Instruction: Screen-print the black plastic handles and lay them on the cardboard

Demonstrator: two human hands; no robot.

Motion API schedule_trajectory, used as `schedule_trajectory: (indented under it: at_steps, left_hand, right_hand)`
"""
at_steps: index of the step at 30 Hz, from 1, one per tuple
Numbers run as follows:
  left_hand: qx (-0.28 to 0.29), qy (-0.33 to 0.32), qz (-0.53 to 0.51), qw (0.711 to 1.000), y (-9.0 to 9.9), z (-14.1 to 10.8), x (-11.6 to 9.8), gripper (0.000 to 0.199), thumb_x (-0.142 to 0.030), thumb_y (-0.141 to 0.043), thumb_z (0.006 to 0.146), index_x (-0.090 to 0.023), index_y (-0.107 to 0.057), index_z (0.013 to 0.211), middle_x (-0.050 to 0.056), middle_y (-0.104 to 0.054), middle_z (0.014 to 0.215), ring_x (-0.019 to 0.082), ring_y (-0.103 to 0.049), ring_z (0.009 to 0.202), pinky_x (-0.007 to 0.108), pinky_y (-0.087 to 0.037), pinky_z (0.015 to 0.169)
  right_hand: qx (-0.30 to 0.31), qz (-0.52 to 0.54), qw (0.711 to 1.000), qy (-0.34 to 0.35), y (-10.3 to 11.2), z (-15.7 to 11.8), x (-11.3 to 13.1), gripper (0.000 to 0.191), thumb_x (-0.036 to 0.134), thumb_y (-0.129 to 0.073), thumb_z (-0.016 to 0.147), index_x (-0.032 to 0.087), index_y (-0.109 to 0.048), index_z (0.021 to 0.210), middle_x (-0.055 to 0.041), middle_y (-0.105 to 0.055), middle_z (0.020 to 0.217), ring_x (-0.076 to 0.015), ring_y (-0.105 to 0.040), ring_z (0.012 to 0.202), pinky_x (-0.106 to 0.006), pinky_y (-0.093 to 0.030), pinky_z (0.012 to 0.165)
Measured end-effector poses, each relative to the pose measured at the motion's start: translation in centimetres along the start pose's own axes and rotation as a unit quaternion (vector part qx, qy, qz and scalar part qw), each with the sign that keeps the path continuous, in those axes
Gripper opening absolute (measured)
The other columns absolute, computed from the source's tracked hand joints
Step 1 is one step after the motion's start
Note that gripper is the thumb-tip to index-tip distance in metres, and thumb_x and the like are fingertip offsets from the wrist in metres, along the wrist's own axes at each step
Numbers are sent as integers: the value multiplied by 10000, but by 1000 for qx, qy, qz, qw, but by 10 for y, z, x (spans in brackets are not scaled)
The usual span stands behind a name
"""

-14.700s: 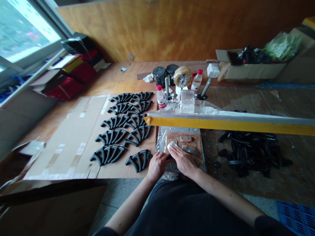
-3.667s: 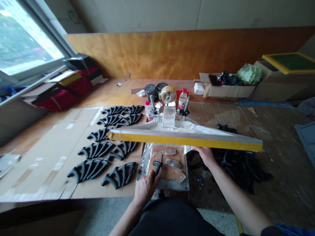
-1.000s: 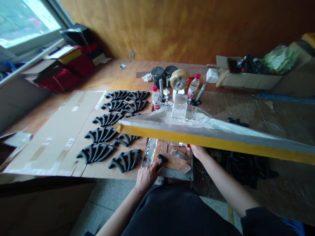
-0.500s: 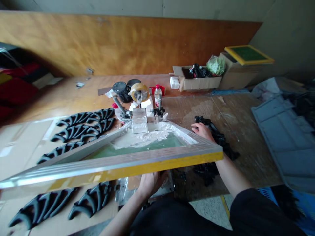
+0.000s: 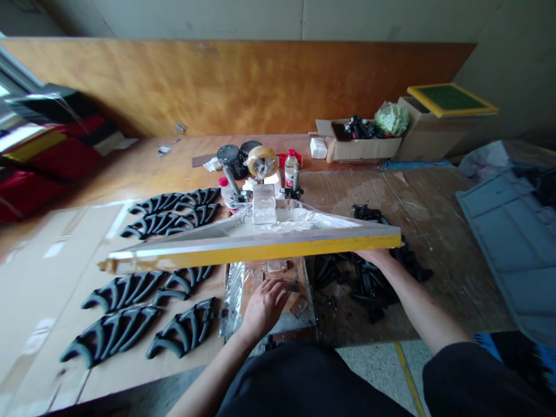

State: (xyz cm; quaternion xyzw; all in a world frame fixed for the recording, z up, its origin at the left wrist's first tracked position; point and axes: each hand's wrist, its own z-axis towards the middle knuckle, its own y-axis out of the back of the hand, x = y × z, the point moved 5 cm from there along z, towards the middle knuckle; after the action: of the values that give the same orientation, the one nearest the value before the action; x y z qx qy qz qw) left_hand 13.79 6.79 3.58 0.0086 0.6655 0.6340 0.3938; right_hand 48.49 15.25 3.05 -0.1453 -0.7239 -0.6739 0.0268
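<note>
Right grip (image 5: 377, 256) closes under the raised yellow screen frame (image 5: 252, 250); left grip (image 5: 264, 308) lies open, flat on the wooden pad (image 5: 254, 277).

Yellow screen frame (image 5: 260, 250) lower, apparently nearly flat

2 hands: left hand (image 5: 263, 310), right hand (image 5: 377, 258). 8 black arched parts (image 5: 117, 315) in view left of the left hand, 4 rows of 2. 1 loose pile of black parts (image 5: 369, 286) by the right hand, too tangled to count. Past the hands: 2 bottles (image 5: 292, 167), 2 black jars (image 5: 231, 161), 1 tape roll (image 5: 263, 161), 2 cardboard boxes (image 5: 360, 149). 2 yellow-edged screen frames: 1 held frame (image 5: 260, 250) just past the left hand and touching the right hand, 1 far frame (image 5: 452, 98) well past the right hand.
</note>
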Motion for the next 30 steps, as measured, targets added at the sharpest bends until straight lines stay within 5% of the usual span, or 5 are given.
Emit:
schedule_trajectory:
  at_steps: [9,13,20,24,30]
  left_hand:
    - [-104,218,-61,968,66,-79,71,291,-406,-438,939,-222,-661,975,53,-710,1003,204,-646,986,330,-481,920]
    - [-133,282,-104,944,84,-87,90,348,-468,-451,920,-207,-672,984,66,-704,1017,202,-656,939,306,-509,837]
    - [-317,206,-237,895,153,-38,78,364,-460,-524,899,-180,-620,1111,51,-714,923,153,-662,856,271,-518,795]
    - [-376,128,-313,863,194,-10,64,411,-475,-443,930,-152,-597,1132,43,-694,849,128,-656,754,255,-534,730]
    - [-310,122,-353,874,198,-4,45,460,-509,-394,935,-149,-639,1083,57,-690,902,156,-646,807,270,-526,733]
  right_hand:
    - [-69,-122,990,2,9,-32,25,165,256,-570,825,182,-672,932,-148,-700,903,-276,-653,889,-374,-476,782]
    - [-80,-6,994,80,5,-50,93,114,243,-551,858,183,-645,837,-104,-663,847,-236,-639,804,-349,-487,763]
    - [-75,145,928,335,-74,-105,234,301,140,-482,923,255,-675,1124,-64,-589,982,-164,-609,901,-256,-498,806]
    - [-81,-2,928,363,-96,-111,235,436,84,-487,898,297,-632,1249,-84,-594,1015,-189,-599,925,-273,-494,816]
    - [-43,-28,933,357,-86,-110,229,463,106,-497,885,318,-608,1281,-88,-636,969,-202,-593,931,-278,-477,788]
